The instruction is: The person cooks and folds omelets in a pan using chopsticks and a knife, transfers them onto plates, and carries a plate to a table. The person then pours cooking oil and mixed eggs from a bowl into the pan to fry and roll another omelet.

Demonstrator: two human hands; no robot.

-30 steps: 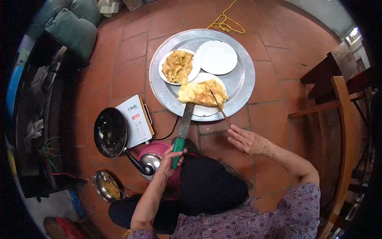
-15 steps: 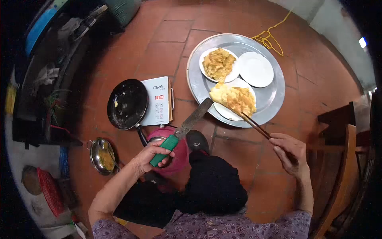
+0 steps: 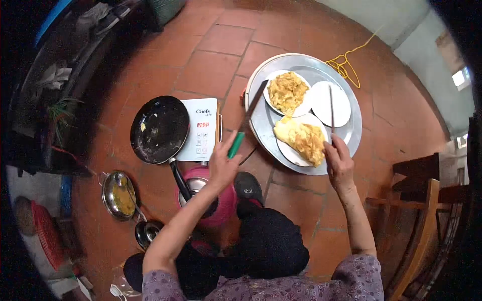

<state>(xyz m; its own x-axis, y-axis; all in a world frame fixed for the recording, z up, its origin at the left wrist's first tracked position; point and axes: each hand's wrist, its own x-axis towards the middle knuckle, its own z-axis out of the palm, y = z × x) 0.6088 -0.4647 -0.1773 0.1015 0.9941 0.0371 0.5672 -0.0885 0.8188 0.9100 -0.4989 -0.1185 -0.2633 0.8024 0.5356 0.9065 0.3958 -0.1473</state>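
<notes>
On the left, a shallow silver metal bowl (image 3: 109, 204) containing a yellow mixture (image 3: 122, 200) is resting on the red-brown tiled floor (image 3: 216, 65). Beside it, a round black frying pan (image 3: 159, 129) is overlapping a white rectangular induction cooker (image 3: 207, 113), and its handle is extending over a bright pink round container (image 3: 227, 208). A long, flat, dark metal blade with a green handle (image 3: 255, 106) is being grasped by the left hand (image 3: 224, 161), fingers wrapping the handle; its tip is pointing up near the edge of a large round silver metal tray (image 3: 312, 71). On the tray, golden-brown fried egg pieces (image 3: 287, 94) are being held by a white round plate (image 3: 300, 109). Nearer the person, a folded yellow-and-brown omelette (image 3: 301, 139) is lying on a second white plate (image 3: 291, 154). To the right, a slender dark chopstick (image 3: 331, 108) is being pinched by the right hand (image 3: 340, 163), just beside the omelette; the stick is crossing a third white plate (image 3: 322, 105) in view, though contact cannot be told.
</notes>
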